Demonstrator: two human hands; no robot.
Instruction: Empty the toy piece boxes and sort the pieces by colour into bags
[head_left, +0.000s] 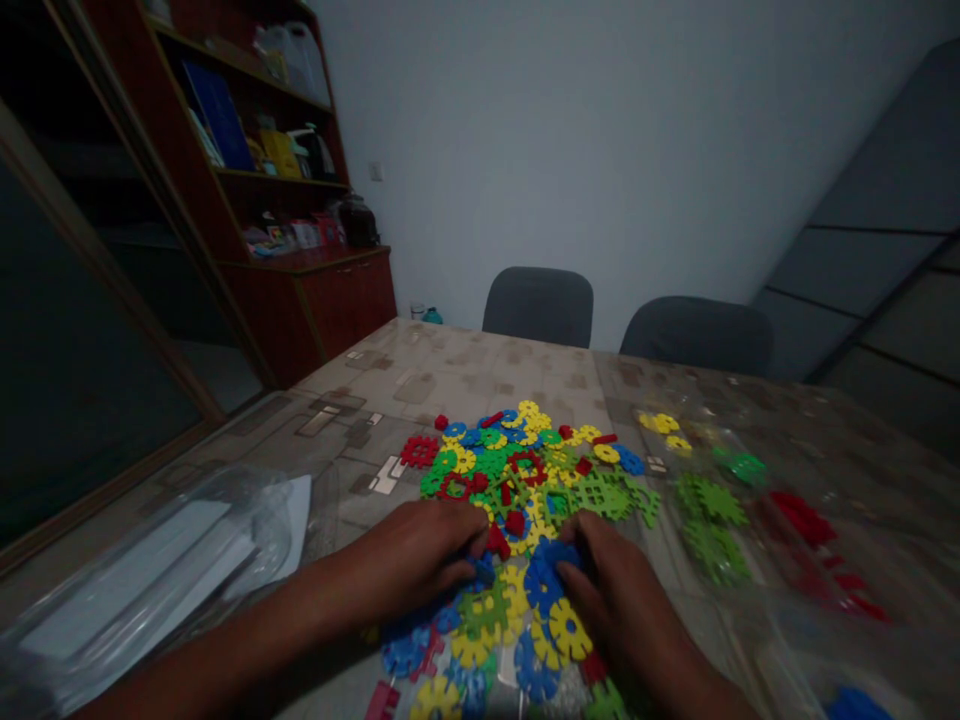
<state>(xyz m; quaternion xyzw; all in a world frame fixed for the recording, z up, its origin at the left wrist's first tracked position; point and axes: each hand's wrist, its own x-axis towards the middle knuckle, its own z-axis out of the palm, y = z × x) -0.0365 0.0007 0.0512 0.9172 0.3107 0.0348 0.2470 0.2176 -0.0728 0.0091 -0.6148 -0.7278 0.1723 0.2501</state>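
Note:
A heap of plastic interlocking building pieces in yellow, blue, green and red covers the middle of the table. My left hand (439, 540) reaches in from the left, its thumb and fingers closed on a blue piece (482, 570) at the heap's near part. Across from it, my right hand (611, 575) grips a blue notched piece (553, 556) between thumb and fingers. Just below that lies a yellow flower-shaped disc (570, 628). Red pieces (515, 522) sit between the hands, and a green grid-like piece (600, 495) rests beyond the right hand.
Clear plastic packaging with white sheets (139, 580) lies at the left. At the right are sorted groups: yellow discs (660, 423), green squares (709, 500), red pieces (802, 517) and a blue piece (857, 703) in clear plastic. Two grey chairs (538, 305) stand behind the table (442, 360).

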